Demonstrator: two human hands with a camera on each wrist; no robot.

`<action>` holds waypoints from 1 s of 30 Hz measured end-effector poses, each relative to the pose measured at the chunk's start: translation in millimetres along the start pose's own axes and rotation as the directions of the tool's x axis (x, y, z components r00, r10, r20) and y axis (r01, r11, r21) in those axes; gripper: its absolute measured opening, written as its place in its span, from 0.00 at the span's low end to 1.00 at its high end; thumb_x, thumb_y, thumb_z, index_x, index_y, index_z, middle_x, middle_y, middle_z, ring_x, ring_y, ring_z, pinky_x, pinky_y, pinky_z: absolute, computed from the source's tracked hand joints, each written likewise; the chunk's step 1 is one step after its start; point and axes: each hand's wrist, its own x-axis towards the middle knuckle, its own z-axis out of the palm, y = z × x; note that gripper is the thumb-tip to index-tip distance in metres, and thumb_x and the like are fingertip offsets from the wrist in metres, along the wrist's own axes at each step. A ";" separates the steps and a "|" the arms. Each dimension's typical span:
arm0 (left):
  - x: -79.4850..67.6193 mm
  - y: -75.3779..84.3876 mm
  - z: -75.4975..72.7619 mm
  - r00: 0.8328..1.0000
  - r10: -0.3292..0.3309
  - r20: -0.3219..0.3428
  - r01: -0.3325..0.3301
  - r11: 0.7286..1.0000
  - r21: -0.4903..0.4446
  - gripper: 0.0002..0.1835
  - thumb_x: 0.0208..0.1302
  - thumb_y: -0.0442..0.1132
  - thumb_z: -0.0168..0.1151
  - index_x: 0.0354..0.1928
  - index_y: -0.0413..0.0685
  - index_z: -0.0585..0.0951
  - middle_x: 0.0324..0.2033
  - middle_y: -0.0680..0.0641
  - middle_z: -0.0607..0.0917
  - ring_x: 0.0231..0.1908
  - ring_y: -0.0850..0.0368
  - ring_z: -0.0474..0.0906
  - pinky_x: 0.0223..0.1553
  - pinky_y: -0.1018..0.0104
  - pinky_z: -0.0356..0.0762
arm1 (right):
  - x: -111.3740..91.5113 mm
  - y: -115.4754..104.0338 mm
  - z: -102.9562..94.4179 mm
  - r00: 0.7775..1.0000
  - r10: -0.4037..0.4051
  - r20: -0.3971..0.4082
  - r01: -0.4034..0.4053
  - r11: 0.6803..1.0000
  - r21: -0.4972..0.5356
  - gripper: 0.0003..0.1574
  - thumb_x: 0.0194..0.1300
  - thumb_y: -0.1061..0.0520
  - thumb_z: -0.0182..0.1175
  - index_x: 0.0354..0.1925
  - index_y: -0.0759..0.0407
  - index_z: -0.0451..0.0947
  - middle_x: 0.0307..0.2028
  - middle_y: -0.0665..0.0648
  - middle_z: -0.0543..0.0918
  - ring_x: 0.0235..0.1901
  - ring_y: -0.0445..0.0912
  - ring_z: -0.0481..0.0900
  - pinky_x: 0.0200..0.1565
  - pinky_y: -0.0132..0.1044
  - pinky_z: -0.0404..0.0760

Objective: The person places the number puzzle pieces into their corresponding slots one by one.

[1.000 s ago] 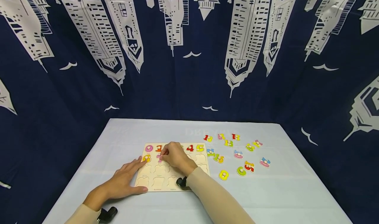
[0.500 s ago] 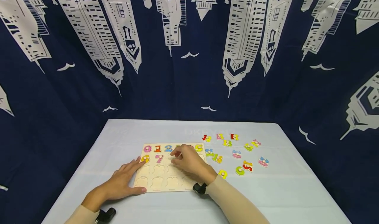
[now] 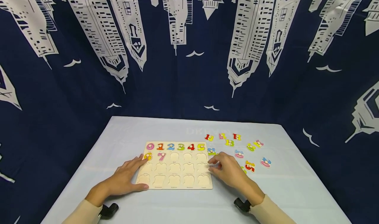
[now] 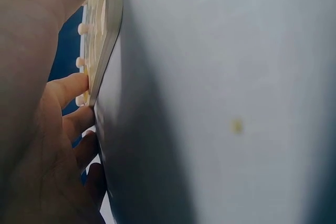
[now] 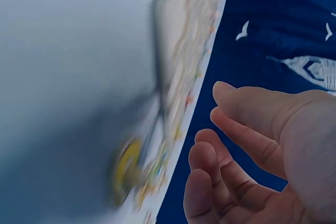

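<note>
A wooden number puzzle board (image 3: 181, 180) lies on the table, with knobbed number pieces 0 to 5 along its top row and a yellow 6 (image 3: 147, 156) and pink 7 (image 3: 161, 156) below. Spread over the board's left edge, my left hand (image 3: 122, 179) touches the 6 with its fingertips, thumb at the lower corner. My right hand (image 3: 228, 171) hovers by the board's right edge, fingers loosely bent and nothing between them. In the right wrist view, a blurred yellow knobbed piece (image 5: 125, 171) lies below that hand, which hides it in the head view.
Several loose number pieces lie right of the board, among them a red-topped one (image 3: 250, 166), a blue and pink one (image 3: 265, 162) and a red and yellow 13 (image 3: 209, 137). A dark blue curtain (image 3: 189, 85) with white buildings hangs behind the white table (image 3: 296, 184).
My right hand has let go of the pink 7, now in the second row, and moved right off the board toward the loose pieces. My left hand stays on the board's left edge.
</note>
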 end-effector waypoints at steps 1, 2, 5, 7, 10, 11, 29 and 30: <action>0.3 -0.2 -0.5 1.000 0.001 -0.001 -0.001 1.000 0.002 0.61 0.66 0.72 0.81 0.92 0.52 0.67 0.94 0.38 0.60 0.88 0.24 0.62 0.77 0.13 0.66 | -4.4 4.6 -3.0 1.000 0.017 -0.005 -0.017 1.000 -0.010 0.13 0.68 0.62 0.84 0.49 0.53 0.97 0.43 0.52 0.91 0.35 0.37 0.78 0.38 0.30 0.79; 0.5 -0.3 -1.2 1.000 0.003 -0.001 -0.003 1.000 0.001 0.61 0.66 0.72 0.82 0.92 0.52 0.67 0.94 0.38 0.60 0.88 0.24 0.62 0.77 0.12 0.66 | -8.4 8.8 -6.0 0.999 0.036 -0.009 -0.036 0.999 -0.017 0.13 0.67 0.62 0.85 0.49 0.53 0.97 0.43 0.51 0.91 0.35 0.38 0.78 0.38 0.30 0.78; 1.5 -0.2 -3.6 1.000 0.006 -0.001 -0.006 1.000 -0.011 0.61 0.66 0.71 0.82 0.91 0.52 0.67 0.94 0.37 0.61 0.88 0.24 0.62 0.77 0.11 0.65 | -18.0 19.5 -13.5 0.996 0.083 -0.023 -0.083 0.996 -0.036 0.14 0.66 0.61 0.86 0.49 0.52 0.97 0.42 0.50 0.90 0.35 0.38 0.78 0.38 0.30 0.78; 2.1 -0.2 -4.7 1.000 0.007 0.001 -0.007 1.000 -0.018 0.60 0.66 0.71 0.82 0.91 0.52 0.67 0.94 0.37 0.60 0.88 0.24 0.61 0.77 0.11 0.64 | -22.5 24.9 -16.6 0.995 0.101 -0.026 -0.102 0.994 -0.046 0.14 0.65 0.60 0.87 0.48 0.51 0.97 0.41 0.49 0.90 0.35 0.37 0.78 0.39 0.30 0.78; 2.1 -0.2 -5.1 1.000 -0.003 0.010 0.003 1.000 -0.026 0.61 0.65 0.71 0.82 0.91 0.52 0.67 0.94 0.37 0.60 0.89 0.24 0.60 0.78 0.09 0.63 | -26.9 30.0 -18.2 0.993 0.117 -0.006 -0.117 0.992 -0.037 0.13 0.65 0.60 0.87 0.46 0.51 0.96 0.38 0.46 0.90 0.35 0.35 0.79 0.40 0.30 0.79; 1.8 -0.5 -4.8 1.000 -0.007 0.012 0.007 1.000 -0.027 0.61 0.65 0.72 0.82 0.92 0.53 0.67 0.94 0.38 0.59 0.89 0.24 0.60 0.78 0.09 0.62 | -27.7 31.2 -17.7 0.993 0.119 0.005 -0.118 0.992 -0.033 0.12 0.66 0.60 0.87 0.46 0.51 0.96 0.37 0.45 0.90 0.35 0.35 0.79 0.40 0.30 0.79; 1.4 -1.3 -2.4 1.000 -0.001 0.005 0.001 1.000 -0.017 0.61 0.66 0.73 0.81 0.92 0.53 0.66 0.94 0.38 0.60 0.88 0.24 0.62 0.77 0.11 0.64 | -23.7 27.4 -9.9 0.985 0.169 0.023 -0.169 0.986 -0.018 0.08 0.69 0.64 0.83 0.38 0.53 0.93 0.30 0.45 0.86 0.31 0.36 0.78 0.35 0.28 0.79; 1.2 -1.5 -2.3 1.000 -0.001 0.005 0.001 1.000 -0.016 0.61 0.66 0.73 0.81 0.92 0.53 0.66 0.94 0.38 0.60 0.88 0.24 0.62 0.77 0.11 0.64 | -22.6 24.8 -9.1 0.986 0.165 0.022 -0.165 0.986 -0.012 0.08 0.69 0.64 0.83 0.38 0.54 0.93 0.30 0.45 0.86 0.31 0.36 0.78 0.35 0.28 0.79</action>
